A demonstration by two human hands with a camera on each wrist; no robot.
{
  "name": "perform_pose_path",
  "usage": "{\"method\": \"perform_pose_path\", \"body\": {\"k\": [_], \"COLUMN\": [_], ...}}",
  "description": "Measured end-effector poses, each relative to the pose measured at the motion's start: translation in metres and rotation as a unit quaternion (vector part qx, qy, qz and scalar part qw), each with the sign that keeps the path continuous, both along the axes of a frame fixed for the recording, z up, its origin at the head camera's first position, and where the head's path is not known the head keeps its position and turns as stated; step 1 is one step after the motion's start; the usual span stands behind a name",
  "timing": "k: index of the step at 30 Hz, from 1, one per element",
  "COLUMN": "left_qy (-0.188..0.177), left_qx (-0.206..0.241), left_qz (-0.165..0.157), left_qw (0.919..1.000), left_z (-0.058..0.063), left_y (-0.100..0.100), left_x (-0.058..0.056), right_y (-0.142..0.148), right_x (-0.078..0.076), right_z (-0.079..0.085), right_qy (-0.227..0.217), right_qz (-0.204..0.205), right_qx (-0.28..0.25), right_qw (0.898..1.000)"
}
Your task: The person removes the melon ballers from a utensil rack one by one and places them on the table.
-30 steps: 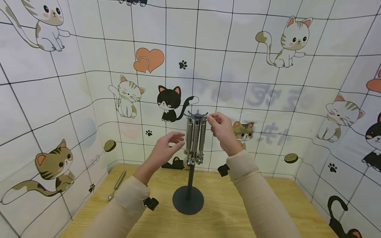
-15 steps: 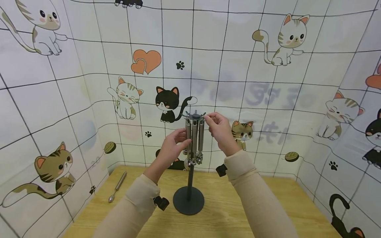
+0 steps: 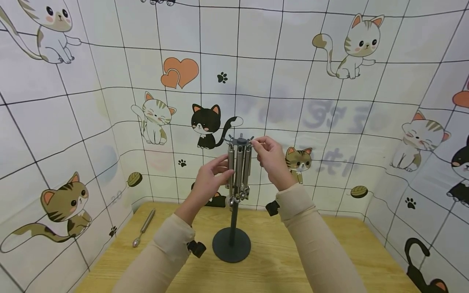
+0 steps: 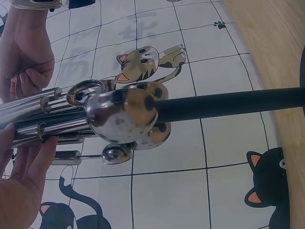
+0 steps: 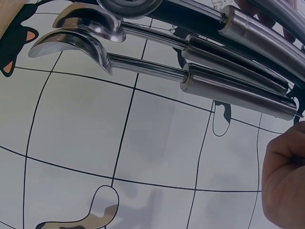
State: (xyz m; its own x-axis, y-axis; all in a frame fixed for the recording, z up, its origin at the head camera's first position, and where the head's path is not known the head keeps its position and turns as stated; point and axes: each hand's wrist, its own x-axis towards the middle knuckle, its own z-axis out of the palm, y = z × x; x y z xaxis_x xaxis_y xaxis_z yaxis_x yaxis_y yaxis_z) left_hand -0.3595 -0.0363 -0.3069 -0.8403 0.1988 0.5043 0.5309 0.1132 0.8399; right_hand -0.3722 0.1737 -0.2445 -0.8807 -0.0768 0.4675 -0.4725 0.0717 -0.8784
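Observation:
A dark utensil stand rises from a round base, with a hooked top from which several metal scoops hang upright, bowls down. My left hand holds one hanging scoop by its handle, thumb on one side and fingers on the other. In the left wrist view, that handle lies between thumb and fingers, and a shiny bowl covers part of the pole. At the stand's top right, my right hand pinches the end of a hook. In the right wrist view, the hand's fingertips are out of frame.
One loose metal scoop lies on the wooden table at the left. A white sheet with a cat pattern surrounds the table at the back and both sides. Dark wrist cameras show at the sleeves.
My left hand has come right to the hanging scoops and now holds one handle. My right hand has stayed at the hook. The hanging scoops have shifted slightly.

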Motion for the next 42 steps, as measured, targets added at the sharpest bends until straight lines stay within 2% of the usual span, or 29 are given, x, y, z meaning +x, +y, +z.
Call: {"method": "perform_pose_path", "body": {"k": [8, 14, 21, 32, 42], "left_qy": [0.004, -0.006, -0.004, 0.009, 0.02], "left_qx": [0.017, 0.027, 0.015, -0.003, -0.015], "left_qz": [-0.017, -0.017, -0.017, -0.014, -0.003], "left_qw": [0.9997, 0.9995, 0.9997, 0.9999, 0.9997], "left_z": [-0.001, -0.007, -0.008, 0.005, 0.009], "left_y": [-0.006, -0.009, -0.012, -0.017, -0.027], "left_x": [0.002, 0.002, 0.001, 0.003, 0.002], "right_y": [-0.004, -0.005, -0.001, 0.001, -0.001], "right_x": [-0.004, -0.007, -0.009, -0.004, -0.003], "right_z": [-0.003, -0.008, -0.012, -0.006, 0.001], "right_qy": [-0.004, -0.019, -0.009, -0.002, -0.002], "right_qz": [0.005, 0.004, 0.001, -0.003, 0.006], "right_qx": [-0.002, 0.003, 0.008, -0.002, 0.004], "right_qw": [1.0, 1.0, 1.0, 1.0, 1.0]}}
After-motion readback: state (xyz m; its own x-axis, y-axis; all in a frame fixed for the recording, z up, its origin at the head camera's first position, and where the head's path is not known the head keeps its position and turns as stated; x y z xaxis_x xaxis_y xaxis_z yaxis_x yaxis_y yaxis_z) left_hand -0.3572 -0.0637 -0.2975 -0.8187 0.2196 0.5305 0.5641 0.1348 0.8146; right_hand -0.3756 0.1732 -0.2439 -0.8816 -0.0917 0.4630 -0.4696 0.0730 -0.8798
